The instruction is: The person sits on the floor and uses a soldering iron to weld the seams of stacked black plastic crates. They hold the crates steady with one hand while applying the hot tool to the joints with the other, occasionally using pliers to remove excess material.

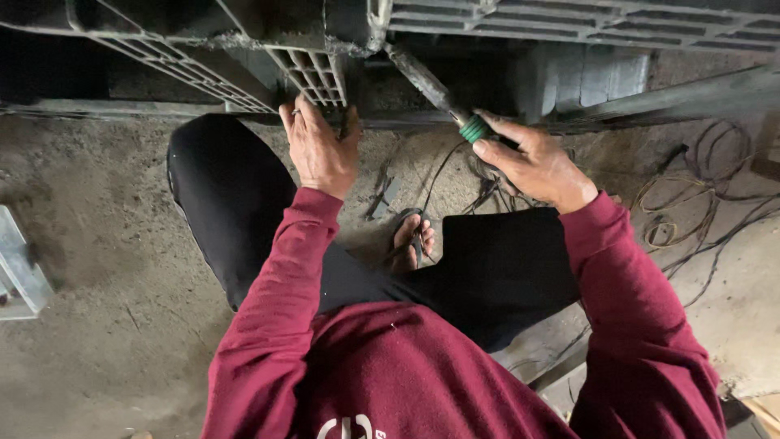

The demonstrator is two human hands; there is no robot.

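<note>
Under grated crate (313, 73) edge, left hand (321, 146) pressing it, seemingly unclenched, right hand (528, 162) clamped on green-banded tool (439, 93), bare floor (97, 244) leftward.

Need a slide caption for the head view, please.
Left hand steadies a metal grille while right hand holds a green-banded tool to it.

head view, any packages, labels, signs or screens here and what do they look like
No packages, signs or screens show.
White printed mark: on the chest of the maroon shirt, bottom edge of the picture, curved white shapes, partly cut off.
Green band: not a label but a ribbed green collar on the tool held in the right hand, below the grey metal grid that the left hand touches.
</note>
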